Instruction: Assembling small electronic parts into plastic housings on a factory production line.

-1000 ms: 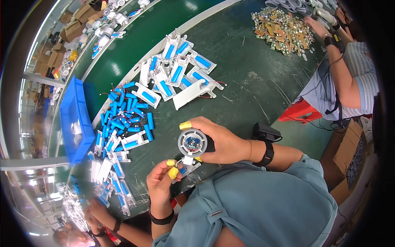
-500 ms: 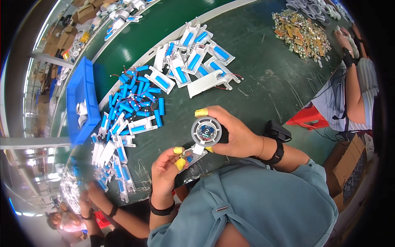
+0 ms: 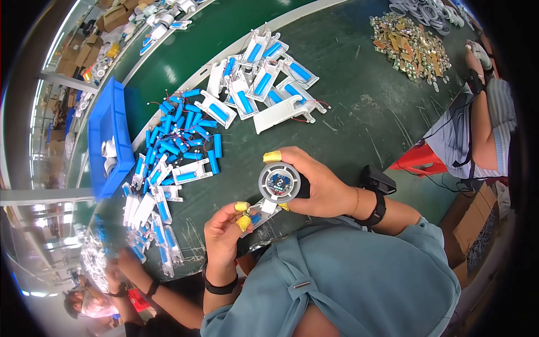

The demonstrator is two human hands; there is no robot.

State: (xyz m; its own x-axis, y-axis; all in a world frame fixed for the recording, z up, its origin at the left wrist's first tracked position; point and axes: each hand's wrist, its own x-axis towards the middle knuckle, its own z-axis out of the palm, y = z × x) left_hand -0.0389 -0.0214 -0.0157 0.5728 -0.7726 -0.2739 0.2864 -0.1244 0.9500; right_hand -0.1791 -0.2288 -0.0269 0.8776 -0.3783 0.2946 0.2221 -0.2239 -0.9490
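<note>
A co-worker's hand (image 3: 473, 60) has drawn back from the heap of tan circuit boards (image 3: 410, 48). The person's right hand (image 3: 319, 190) holds a round, grey-rimmed device (image 3: 279, 182) between thumb and fingers. Just left, the left hand (image 3: 224, 227) is narrowed; its grip cannot be told. Beyond lie blue cylindrical batteries (image 3: 170, 147).

1. The ring (image 3: 263, 183) I hold: matt grey plastic, smooth.
2. My wraps (image 3: 272, 156): yellow, wrinkled and dull; whether rubber or tape, I cannot tell.
3. My shirt (image 3: 365, 264): soft-looking teal cloth, matt, gathered into folds.
4. Table (image 3: 348, 129) before me: dark green, dull, scuffed with pale scratches.
5. Belt (image 3: 191, 48) beyond: smooth green, glossy, with white light reflections.
6. Cells (image 3: 218, 145): smooth blue plastic skin, slightly shiny.
7. Holders (image 3: 276, 115): hard white plastic, smooth.
8. Bin (image 3: 119, 106): smooth blue plastic.
9. Stool (image 3: 420, 160): red plastic, smooth.
10. Carton (image 3: 474, 219): matt brown cardboard.
</note>
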